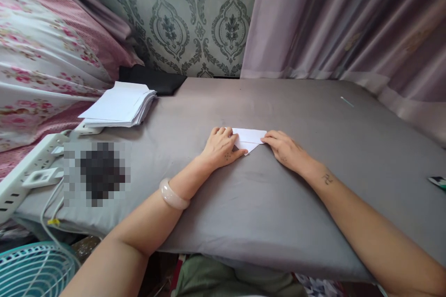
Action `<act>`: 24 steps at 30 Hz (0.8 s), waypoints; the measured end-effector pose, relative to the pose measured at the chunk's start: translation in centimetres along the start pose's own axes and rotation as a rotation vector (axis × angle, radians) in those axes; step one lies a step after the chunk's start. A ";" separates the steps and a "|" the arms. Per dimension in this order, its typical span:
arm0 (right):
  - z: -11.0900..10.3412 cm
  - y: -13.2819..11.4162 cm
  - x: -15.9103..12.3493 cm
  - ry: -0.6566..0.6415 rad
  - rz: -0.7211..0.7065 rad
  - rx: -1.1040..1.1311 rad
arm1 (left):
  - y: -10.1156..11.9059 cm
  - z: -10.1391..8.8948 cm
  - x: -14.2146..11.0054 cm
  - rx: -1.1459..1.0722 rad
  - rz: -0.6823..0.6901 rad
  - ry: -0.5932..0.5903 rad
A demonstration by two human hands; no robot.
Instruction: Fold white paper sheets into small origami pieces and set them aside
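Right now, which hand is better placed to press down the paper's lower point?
Probably the left hand: its thumb rests by the folded paper's lower tip. The right hand is at the paper's right end, farther from that tip.

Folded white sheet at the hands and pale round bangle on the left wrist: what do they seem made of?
Folded white sheet: likely matte paper, given its crisp crease and straight edges. Pale round bangle: glossy, showing bright highlights; could be stone, glass or plastic.
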State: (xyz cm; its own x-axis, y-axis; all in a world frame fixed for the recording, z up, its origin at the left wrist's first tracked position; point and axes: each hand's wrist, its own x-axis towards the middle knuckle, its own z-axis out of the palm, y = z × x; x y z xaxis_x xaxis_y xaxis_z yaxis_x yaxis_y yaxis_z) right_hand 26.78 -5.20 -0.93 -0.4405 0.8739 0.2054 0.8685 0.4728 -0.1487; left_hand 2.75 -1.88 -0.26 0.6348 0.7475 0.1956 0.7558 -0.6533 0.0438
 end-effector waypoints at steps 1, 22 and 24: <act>-0.1 -0.2 -0.2 -0.003 0.008 -0.014 | 0.1 -0.1 0.0 0.011 -0.008 -0.003; -0.6 -8.6 3.5 -0.171 0.344 -0.406 | 2.2 0.1 -0.6 0.047 -0.127 -0.099; -0.6 -8.0 2.7 -0.136 0.331 -0.395 | 2.2 -0.3 -0.7 0.046 -0.135 -0.103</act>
State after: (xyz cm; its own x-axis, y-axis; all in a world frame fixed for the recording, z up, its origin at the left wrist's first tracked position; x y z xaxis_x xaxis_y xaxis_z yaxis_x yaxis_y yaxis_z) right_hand 18.82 -6.68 1.44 -0.1310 0.9883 0.0777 0.9739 0.1136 0.1963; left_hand 3.91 -3.91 -0.06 0.5387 0.8377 0.0895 0.8401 -0.5422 0.0177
